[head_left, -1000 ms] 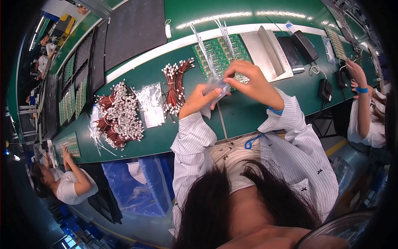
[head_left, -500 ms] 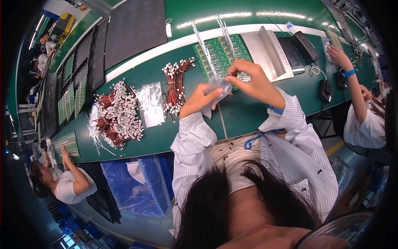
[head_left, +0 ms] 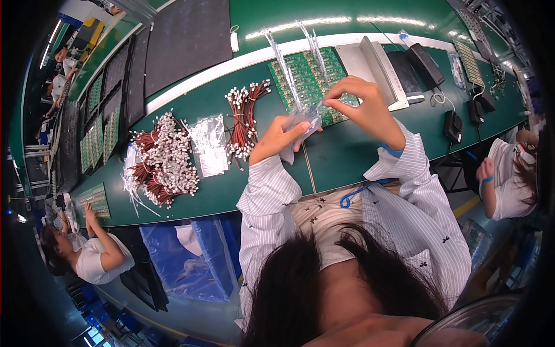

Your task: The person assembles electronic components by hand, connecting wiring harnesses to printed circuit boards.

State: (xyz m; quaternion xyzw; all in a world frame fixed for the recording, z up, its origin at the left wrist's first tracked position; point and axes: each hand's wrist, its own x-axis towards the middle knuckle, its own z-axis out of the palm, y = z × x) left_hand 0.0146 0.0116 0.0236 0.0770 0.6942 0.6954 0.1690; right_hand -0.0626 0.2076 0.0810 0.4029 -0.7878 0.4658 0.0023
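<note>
**Holding a Clear Little Bag Over the Green Bench**

Holding a small clear plastic bag point(head_left: 303, 118) is what my left hand point(head_left: 279, 137) does now. My fingers are curled shut around its lower end, with my thumb on top. My right hand point(head_left: 363, 107) pinches the bag's upper end between thumb and first finger, and my other fingers are spread loose. I cannot tell what is inside the bag. It is too small and shiny.

The bag is up in the air, just above the green table point(head_left: 341, 156), near the front of the green circuit boards point(head_left: 309, 81). Its long side runs from low on my left to high on my right, so it is tilted. Its top points toward my right hand.

More clear bags point(head_left: 209, 144) lie flat on the table to my left. Next to them is a bunch of red wires with white ends point(head_left: 245, 118). Farther left is a big pile of the same wires point(head_left: 162, 165). A grey tray point(head_left: 376, 66) sits beside the circuit boards. Black boxes with cords point(head_left: 454, 124) are far to my right.

The table is long and green with a white stripe. Other people work at both ends. One in a white shirt point(head_left: 95, 257) sits low on my left, and another person point(head_left: 509, 173) sits on my right. A blue plastic sack point(head_left: 185, 260) hangs under the table.
</note>
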